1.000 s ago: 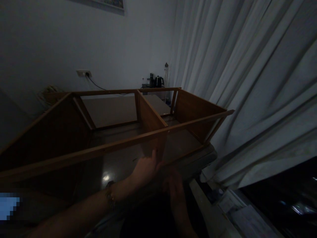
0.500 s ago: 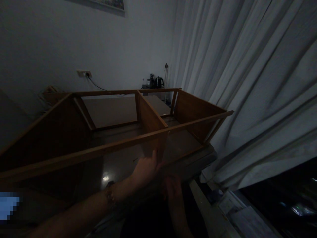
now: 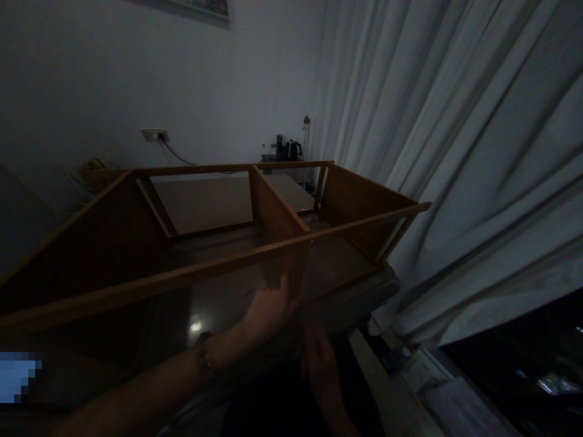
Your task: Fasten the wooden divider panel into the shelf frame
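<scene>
A brown wooden shelf frame (image 3: 195,274) lies in front of me, with solid end panels and a middle panel (image 3: 283,212). My left hand (image 3: 268,309) is at the near post below that middle panel, thumb pressed against the wood and fingers closed round its lower part. A bracelet (image 3: 204,358) is on that wrist. Just right of and below it, my right hand (image 3: 321,361) is near the underside of the near edge. Its fingers are dark and smeared, so whether they hold anything is hidden. A small thin dark piece (image 3: 249,292) lies left of the post.
Under the frame is a padded grey surface (image 3: 382,285). A white curtain (image 3: 423,152) hangs along the right. At the back, a black kettle (image 3: 293,149) stands near a wall socket (image 3: 155,135) with a cable. Flat boxes or papers (image 3: 428,376) sit on the floor at right.
My right hand has shifted slightly downward, and its fingers have changed position. The left hand keeps its place on the post, and the frame stays where it was.
</scene>
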Action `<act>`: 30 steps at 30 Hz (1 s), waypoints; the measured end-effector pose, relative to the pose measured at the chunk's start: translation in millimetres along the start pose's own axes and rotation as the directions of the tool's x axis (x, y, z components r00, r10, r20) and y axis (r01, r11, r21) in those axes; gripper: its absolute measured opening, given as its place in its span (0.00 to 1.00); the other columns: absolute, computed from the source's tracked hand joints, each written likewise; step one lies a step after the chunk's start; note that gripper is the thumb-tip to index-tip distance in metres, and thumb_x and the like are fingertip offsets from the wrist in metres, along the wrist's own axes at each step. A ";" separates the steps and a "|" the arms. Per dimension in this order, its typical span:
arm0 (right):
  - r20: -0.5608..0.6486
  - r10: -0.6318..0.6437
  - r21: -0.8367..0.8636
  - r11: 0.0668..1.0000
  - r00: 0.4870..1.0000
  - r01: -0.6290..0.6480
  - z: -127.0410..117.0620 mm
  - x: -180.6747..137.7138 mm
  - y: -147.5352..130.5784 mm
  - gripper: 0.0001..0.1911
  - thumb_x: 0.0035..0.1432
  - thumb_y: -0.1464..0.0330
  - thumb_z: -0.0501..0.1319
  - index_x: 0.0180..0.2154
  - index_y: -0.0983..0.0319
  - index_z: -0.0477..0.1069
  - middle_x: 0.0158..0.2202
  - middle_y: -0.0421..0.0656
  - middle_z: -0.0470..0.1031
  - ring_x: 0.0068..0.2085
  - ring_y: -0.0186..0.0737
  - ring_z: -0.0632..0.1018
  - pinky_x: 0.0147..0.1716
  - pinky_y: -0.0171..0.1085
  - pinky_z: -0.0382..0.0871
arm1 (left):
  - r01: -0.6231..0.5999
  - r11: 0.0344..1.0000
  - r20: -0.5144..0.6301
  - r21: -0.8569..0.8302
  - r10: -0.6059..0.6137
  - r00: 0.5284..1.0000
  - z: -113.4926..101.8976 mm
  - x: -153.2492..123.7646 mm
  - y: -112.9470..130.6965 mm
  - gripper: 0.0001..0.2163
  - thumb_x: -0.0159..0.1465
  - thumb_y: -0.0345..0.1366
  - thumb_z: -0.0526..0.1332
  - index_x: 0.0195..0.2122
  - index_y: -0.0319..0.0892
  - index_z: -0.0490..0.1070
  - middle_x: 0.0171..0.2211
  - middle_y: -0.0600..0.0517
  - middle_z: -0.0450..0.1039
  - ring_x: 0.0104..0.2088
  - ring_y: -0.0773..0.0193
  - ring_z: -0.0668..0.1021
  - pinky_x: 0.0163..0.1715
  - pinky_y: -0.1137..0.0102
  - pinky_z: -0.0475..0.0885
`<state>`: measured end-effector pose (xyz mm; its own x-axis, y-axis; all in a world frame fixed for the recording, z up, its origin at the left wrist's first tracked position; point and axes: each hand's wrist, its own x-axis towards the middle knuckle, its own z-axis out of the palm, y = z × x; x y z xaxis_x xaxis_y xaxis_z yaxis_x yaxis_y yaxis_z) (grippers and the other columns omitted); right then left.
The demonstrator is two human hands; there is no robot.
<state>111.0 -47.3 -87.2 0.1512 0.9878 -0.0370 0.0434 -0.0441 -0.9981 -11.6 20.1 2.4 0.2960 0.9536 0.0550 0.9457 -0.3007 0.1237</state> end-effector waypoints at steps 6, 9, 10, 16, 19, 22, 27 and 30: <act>0.014 -0.157 -0.283 0.946 0.988 0.154 -8.7 1.5 -10.9 0.21 0.58 0.56 0.47 0.20 0.61 0.63 0.16 0.38 0.66 0.18 0.31 0.68 0.20 0.29 0.59 | -0.004 1.000 0.013 -0.023 0.004 1.000 -2.5 0.0 1.2 0.27 0.62 0.49 0.38 0.53 0.30 0.48 0.29 0.43 0.74 0.30 0.58 0.78 0.27 0.70 0.68; 0.052 -0.157 -0.362 0.918 0.986 0.165 -11.0 2.0 -15.9 0.21 0.59 0.58 0.45 0.21 0.60 0.63 0.16 0.38 0.66 0.19 0.31 0.68 0.21 0.29 0.58 | 0.006 1.000 0.015 -0.011 -0.005 1.000 -2.2 0.0 1.1 0.27 0.62 0.49 0.38 0.53 0.31 0.48 0.29 0.42 0.74 0.30 0.57 0.78 0.26 0.69 0.68; 0.064 -0.150 -0.370 0.914 0.987 0.163 -11.1 1.9 -16.9 0.21 0.59 0.58 0.45 0.21 0.60 0.63 0.17 0.38 0.66 0.19 0.31 0.69 0.21 0.29 0.58 | 0.009 1.000 0.021 -0.009 -0.008 1.000 -2.0 0.1 1.0 0.27 0.62 0.49 0.38 0.52 0.31 0.49 0.29 0.42 0.74 0.30 0.57 0.78 0.27 0.69 0.68; 0.090 -0.178 -0.421 0.885 0.980 0.200 -9.9 0.3 -18.9 0.18 0.60 0.59 0.45 0.23 0.60 0.62 0.17 0.37 0.66 0.19 0.31 0.68 0.20 0.28 0.56 | 0.028 0.999 0.044 -0.020 -0.027 0.999 -0.9 0.4 1.2 0.26 0.62 0.49 0.39 0.52 0.31 0.50 0.30 0.42 0.74 0.31 0.58 0.78 0.28 0.70 0.68; 0.126 -0.168 -0.447 0.870 0.978 0.208 -10.3 0.1 -19.2 0.19 0.61 0.60 0.43 0.23 0.60 0.62 0.16 0.36 0.64 0.18 0.30 0.67 0.19 0.28 0.55 | 0.041 0.999 0.043 -0.022 -0.040 0.998 -0.2 0.5 1.6 0.26 0.62 0.49 0.39 0.52 0.31 0.49 0.30 0.42 0.74 0.31 0.58 0.78 0.28 0.70 0.68; 0.138 -0.184 -0.481 0.846 0.973 0.228 -10.6 0.5 -17.5 0.19 0.61 0.61 0.42 0.23 0.60 0.62 0.17 0.37 0.65 0.18 0.31 0.68 0.20 0.28 0.56 | 0.035 0.999 0.037 -0.019 -0.034 0.999 -0.4 0.4 1.7 0.27 0.62 0.49 0.39 0.53 0.31 0.49 0.30 0.42 0.74 0.31 0.57 0.78 0.28 0.70 0.68; 0.114 -0.342 -0.609 0.718 0.933 0.338 -11.0 2.5 -11.4 0.19 0.62 0.64 0.41 0.27 0.62 0.65 0.22 0.42 0.71 0.23 0.35 0.72 0.24 0.30 0.59 | 0.010 1.000 0.037 -0.020 -0.009 0.999 -1.7 0.1 0.8 0.27 0.62 0.49 0.38 0.53 0.30 0.49 0.30 0.41 0.74 0.30 0.56 0.78 0.27 0.69 0.68; 0.150 -0.470 -0.726 0.545 0.870 0.419 -12.7 4.2 -11.1 0.19 0.62 0.66 0.41 0.28 0.62 0.66 0.24 0.45 0.72 0.26 0.38 0.73 0.27 0.33 0.60 | 0.004 0.999 0.020 -0.035 -0.003 1.000 -1.1 0.0 0.1 0.26 0.62 0.49 0.38 0.52 0.32 0.48 0.29 0.43 0.75 0.29 0.57 0.78 0.26 0.69 0.68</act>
<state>123.7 -44.6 -75.6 -0.0369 0.9024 0.4294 0.8044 0.2817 -0.5230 -11.6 20.1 3.6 0.2954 0.9547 0.0350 0.9416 -0.2972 0.1581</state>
